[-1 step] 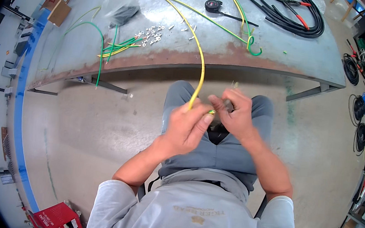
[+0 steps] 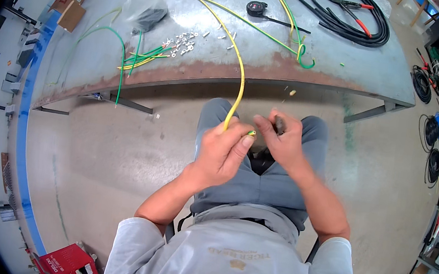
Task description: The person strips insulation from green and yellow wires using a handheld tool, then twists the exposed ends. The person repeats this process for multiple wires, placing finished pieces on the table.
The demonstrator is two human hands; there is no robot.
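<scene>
My left hand [image 2: 224, 151] is closed around a yellow-and-green wire [image 2: 241, 79]. The wire's cut end sticks out between thumb and forefinger, and its length runs up over the table edge. In my right hand [image 2: 281, 139], just beside that end, is a short dark tool [image 2: 279, 125]; the fingers cover most of it, so its kind does not show. A small yellowish scrap [image 2: 292, 93] appears in front of the table edge, beyond the right hand.
Ahead stands a metal table [image 2: 214, 53] with white terminals [image 2: 184, 44], cut wires [image 2: 143, 60], a tape measure [image 2: 256, 9], a black cable coil [image 2: 377, 33] and red-handled pliers [image 2: 353, 7]. A red stool [image 2: 67, 264] is at lower left; cable coils hang at right.
My right hand has shifted slightly away from the wire end and shows more of the dark tool. The yellowish scrap has moved up and right of that hand.
</scene>
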